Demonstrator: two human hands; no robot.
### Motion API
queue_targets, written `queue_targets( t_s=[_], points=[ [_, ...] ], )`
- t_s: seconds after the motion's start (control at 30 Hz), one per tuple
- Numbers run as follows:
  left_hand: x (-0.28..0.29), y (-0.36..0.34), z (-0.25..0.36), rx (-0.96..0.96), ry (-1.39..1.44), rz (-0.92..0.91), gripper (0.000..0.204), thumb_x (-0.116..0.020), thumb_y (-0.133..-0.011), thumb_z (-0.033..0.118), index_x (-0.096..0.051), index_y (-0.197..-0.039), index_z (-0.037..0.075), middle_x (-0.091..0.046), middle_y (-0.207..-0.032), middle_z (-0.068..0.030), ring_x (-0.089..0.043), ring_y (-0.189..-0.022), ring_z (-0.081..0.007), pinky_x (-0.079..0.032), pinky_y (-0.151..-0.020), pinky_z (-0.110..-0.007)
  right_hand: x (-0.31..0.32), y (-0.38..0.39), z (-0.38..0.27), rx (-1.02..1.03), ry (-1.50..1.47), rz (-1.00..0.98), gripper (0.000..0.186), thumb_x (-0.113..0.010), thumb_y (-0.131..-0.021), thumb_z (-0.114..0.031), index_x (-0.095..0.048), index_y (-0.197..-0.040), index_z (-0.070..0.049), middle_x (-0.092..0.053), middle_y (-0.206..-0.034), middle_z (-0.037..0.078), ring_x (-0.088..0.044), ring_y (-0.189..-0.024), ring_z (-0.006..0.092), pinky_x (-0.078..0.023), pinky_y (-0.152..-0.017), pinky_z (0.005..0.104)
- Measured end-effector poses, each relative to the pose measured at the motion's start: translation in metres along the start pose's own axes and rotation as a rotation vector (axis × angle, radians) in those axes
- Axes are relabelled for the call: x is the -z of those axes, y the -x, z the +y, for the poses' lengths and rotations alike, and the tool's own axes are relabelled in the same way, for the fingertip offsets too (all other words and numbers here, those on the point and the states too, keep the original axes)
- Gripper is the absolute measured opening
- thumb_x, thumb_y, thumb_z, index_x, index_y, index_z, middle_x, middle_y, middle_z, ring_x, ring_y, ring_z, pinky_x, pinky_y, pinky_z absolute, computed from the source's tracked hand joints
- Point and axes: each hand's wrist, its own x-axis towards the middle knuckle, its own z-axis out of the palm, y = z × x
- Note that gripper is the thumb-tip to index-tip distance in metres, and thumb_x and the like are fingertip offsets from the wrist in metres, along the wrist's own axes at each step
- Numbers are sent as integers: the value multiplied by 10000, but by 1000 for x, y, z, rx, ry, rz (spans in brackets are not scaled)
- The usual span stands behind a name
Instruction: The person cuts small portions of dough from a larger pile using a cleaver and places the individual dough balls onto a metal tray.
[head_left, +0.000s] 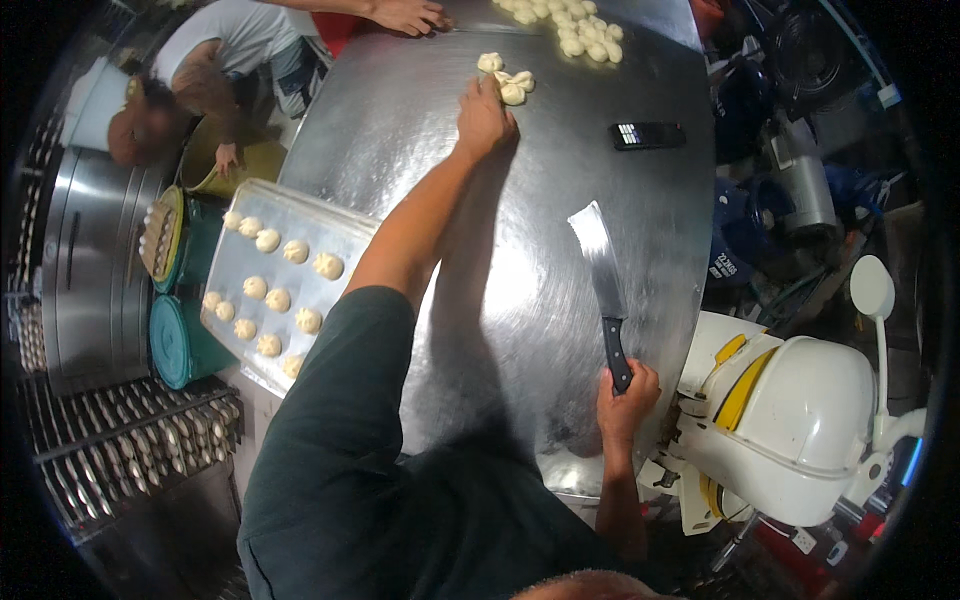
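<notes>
A knife [602,262] with a broad steel blade and a black riveted handle lies along the right side of the steel table. My right hand [628,402] is closed around the handle's end, the blade pointing away from me. Stretched to the far part of the table, my left hand [484,122] has its fingers extended and partly spread. They touch or nearly touch a small cluster of pale dough pieces [513,93]. One dough piece [490,62] sits just beyond the fingertips. What lies under the palm is hidden.
A metal tray [272,212] with rows of shaped dough buns overlaps the table's left edge. More dough balls [590,40] lie at the far edge. A black phone-like device [648,135] rests right of centre. A white machine [800,400] stands right; a co-worker [225,60] bends at far left.
</notes>
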Motion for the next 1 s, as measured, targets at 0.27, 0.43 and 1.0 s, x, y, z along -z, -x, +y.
queue_targets(
  t_s=[0.27,0.43,1.0],
  points=[
    [49,78,51,361,363,-414,425,-772,-805,261,-668,-1121,-3,-741,-1037,-216,-727,-973,-348,-561,-884,-424,10,2,6,-43,-17,7,493,-803,-818,-251,-606,-1231,-66,-600,-1178,129,-552,-1144,344,-390,-1000,531],
    [150,277,134,178,685,-703,395,-726,-854,77,-626,-1234,45,-672,-1160,-93,-652,-1098,-206,-536,-955,-351,24,0,-26,-1,-166,165,541,-830,-784,-211,-606,-1244,-35,-611,-1222,127,-562,-1163,336,-442,-995,473],
    [216,408,87,-210,49,-320,309,-713,-811,100,-674,-1115,138,-593,-955,-99,-577,-929,-293,-439,-823,-432,-5,54,-80,346,27,-54,152,-648,-839,-120,-622,-984,-81,-595,-993,109,-541,-993,316,-400,-894,464]
  ],
)
